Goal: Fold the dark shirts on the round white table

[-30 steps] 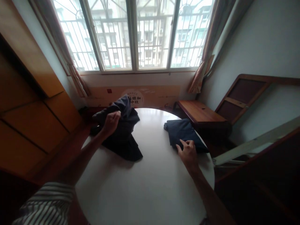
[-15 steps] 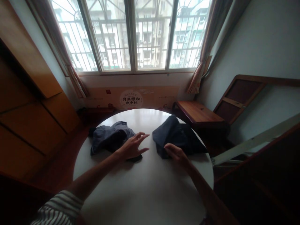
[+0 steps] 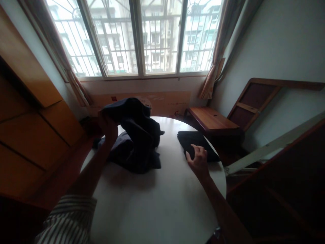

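Navy cloth (image 3: 142, 132) hangs from the left hand (image 3: 109, 126).

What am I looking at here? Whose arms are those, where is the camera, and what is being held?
There is no machine arm here: these are a person's own bare hands. The camera is worn on that person's head, looking forward and down, so the arms reach in from the bottom of the picture; a striped sleeve shows on the left one. In front is a round white table. The left hand holds up a loose dark cloth, and a greyer cloth shows beneath it. The right hand is at a neatly folded black cloth; I can't tell how firmly it touches. Beyond the table is a window.
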Available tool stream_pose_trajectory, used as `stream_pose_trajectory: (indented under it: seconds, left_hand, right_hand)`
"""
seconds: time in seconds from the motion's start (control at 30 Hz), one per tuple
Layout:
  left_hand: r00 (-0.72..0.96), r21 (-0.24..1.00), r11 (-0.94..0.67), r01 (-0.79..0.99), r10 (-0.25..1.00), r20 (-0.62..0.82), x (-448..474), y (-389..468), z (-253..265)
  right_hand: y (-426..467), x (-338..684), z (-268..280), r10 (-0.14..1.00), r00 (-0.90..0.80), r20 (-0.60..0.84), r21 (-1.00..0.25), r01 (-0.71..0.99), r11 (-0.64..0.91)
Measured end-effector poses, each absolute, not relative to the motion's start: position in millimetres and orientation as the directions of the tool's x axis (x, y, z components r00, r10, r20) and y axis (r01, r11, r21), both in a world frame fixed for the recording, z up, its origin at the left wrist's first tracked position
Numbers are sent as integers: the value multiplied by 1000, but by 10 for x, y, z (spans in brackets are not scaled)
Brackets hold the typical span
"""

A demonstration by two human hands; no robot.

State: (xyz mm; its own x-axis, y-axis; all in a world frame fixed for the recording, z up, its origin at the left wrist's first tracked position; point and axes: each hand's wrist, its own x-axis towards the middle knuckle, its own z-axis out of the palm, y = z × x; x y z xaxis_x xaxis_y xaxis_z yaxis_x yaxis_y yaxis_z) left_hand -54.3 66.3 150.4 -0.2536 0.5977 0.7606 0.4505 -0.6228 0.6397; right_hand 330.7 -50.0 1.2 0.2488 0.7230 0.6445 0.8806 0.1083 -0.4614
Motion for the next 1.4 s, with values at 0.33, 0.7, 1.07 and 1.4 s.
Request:
stream_pose_trajectory:
  seconds: [0.33, 0.7, 1.07, 1.4]
  left_hand:
    - [526, 302, -591, 748, 805, 273, -508, 204, 827]
    - [710, 206, -850, 485, 521, 474, 110, -116, 1043]
    - [582, 573, -677, 462, 718, 380, 593, 84, 875]
    - [-53, 450, -722, 526, 500, 864, -366, 463, 1874]
  right_hand:
    - [-511, 3397, -255, 855, 208, 475, -213, 970, -118]
    - [-651, 3191, 215, 812, 17, 583, -635, 633, 442]
    - [-815, 3027, 315, 634, 193, 749, -649, 409, 641]
    - [-736, 3024, 291, 643, 342, 686, -714, 487, 503]
